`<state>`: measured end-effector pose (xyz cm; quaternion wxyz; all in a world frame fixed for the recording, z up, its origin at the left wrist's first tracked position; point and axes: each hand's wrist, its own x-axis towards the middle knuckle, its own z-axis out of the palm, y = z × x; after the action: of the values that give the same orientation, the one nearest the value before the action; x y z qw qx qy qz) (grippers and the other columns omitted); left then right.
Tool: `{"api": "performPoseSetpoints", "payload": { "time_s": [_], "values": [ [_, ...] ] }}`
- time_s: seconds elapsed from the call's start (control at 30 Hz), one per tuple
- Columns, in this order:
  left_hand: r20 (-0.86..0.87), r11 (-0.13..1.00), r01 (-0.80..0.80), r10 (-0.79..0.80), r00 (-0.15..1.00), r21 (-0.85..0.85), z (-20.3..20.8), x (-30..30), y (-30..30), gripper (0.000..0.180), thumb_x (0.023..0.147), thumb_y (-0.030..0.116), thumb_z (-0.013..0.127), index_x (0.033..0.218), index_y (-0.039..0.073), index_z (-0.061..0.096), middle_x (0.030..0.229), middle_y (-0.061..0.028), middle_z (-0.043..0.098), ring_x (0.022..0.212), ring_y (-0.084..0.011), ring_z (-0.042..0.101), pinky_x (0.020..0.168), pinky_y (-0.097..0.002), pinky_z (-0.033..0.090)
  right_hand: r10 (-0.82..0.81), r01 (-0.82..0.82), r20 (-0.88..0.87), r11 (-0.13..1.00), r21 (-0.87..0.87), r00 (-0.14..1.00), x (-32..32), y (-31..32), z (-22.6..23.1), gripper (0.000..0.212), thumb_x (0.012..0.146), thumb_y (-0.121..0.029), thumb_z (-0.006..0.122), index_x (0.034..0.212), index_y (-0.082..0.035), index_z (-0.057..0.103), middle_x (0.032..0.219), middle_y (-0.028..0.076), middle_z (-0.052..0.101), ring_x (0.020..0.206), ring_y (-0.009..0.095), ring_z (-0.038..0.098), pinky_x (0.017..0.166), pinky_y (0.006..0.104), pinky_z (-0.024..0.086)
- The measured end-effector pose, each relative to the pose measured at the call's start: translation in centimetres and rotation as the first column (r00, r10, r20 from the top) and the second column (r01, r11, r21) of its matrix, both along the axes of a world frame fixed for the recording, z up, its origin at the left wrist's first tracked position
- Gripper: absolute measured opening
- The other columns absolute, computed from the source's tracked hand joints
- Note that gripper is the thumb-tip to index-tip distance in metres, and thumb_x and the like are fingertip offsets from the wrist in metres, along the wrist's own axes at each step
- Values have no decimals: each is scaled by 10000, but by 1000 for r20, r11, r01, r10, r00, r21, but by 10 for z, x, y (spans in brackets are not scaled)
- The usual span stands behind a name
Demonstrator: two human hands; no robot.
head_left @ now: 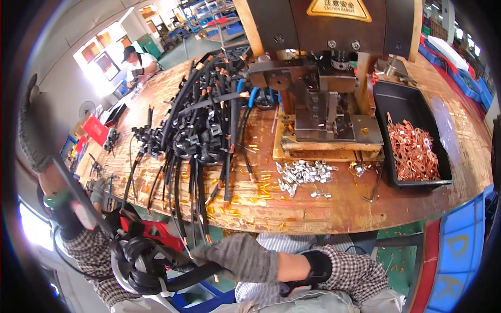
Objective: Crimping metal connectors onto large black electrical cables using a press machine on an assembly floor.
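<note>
My nearer right hand (235, 257) holds black cable (192, 277), which runs leftward into its coil (136, 279); my raised left hand (35, 133), I cannot tell its grip.

Wearing a grey knitted fabric glove (255, 263) on the right hand (229, 255) and a blurred grey glove (34, 148) on the left hand (37, 122). Dressed in dark-and-white checked fabric sleeves (357, 268), with black cuffs (318, 266) and a narrow green band (56, 200) beside the left one.

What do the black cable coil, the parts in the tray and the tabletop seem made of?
Cable coil: probably rubber or plastic sheathing, dull black, bent in loops. Parts: likely copper, by their reddish shine. Tabletop: probably wood, worn, with streaky grain.
</note>
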<state>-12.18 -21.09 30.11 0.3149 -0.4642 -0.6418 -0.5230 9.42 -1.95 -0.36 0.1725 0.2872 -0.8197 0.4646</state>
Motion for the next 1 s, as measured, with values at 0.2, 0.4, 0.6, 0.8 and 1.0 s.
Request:
{"api": "performPoseSetpoints", "payload": {
  "time_s": [0.2, 0.4, 0.6, 0.8, 1.0],
  "values": [
    [322, 970, -188, 131, 938, 152, -120, -50, 36, 231, 861, 263, 561, 949, 65, 640, 693, 31, 554, 581, -29, 479, 490, -155, 344, -204, 223, 235, 973, -61, 950, 45, 47, 9, 303, 826, -349, 585, 1029, -124, 584, 659, 82, 578, 583, 254, 585, 533, 342, 453],
    [413, 776, -412, 613, 674, -479, -221, -101, 32, 348, 872, 366, 515, 1020, 64, 602, 790, -111, 645, 595, -156, 587, 491, -281, 446, -161, 276, 468, 942, -189, 869, 26, 66, -22, 334, 841, -418, 526, 945, -102, 559, 691, 125, 571, 662, 303, 588, 593, 386, 457],
    [421, 987, -131, 159, 893, -95, -276, 57, 117, 322, 878, 179, 533, 1156, 17, 526, 1041, -74, 585, 951, -176, 537, 806, -311, 446, -446, 410, 272, 894, 181, 853, 15, 72, -57, 351, 878, -402, 449, 922, -81, 581, 693, 143, 598, 630, 329, 583, 588, 439, 446],
    [-16, 585, 101, -191, 981, -805, -303, 149, 159, 664, 710, 586, 576, 1170, 108, 538, 961, -154, 590, 818, -327, 594, 702, -403, 472, -286, 314, 278, 948, -61, 917, 20, 97, -45, 263, 752, -260, 554, 913, -53, 575, 785, 150, 610, 748, 328, 597, 630, 424, 470],
    [38, 403, 84, -121, 992, -911, -320, 148, 166, 551, 729, 485, 615, 1129, 108, 574, 792, -99, 611, 626, -252, 598, 529, -353, 448, -421, 393, 245, 906, 157, 873, 42, 117, -67, 355, 808, -269, 515, 1076, -37, 542, 853, 180, 616, 777, 333, 602, 667, 408, 485]
  ]
}}
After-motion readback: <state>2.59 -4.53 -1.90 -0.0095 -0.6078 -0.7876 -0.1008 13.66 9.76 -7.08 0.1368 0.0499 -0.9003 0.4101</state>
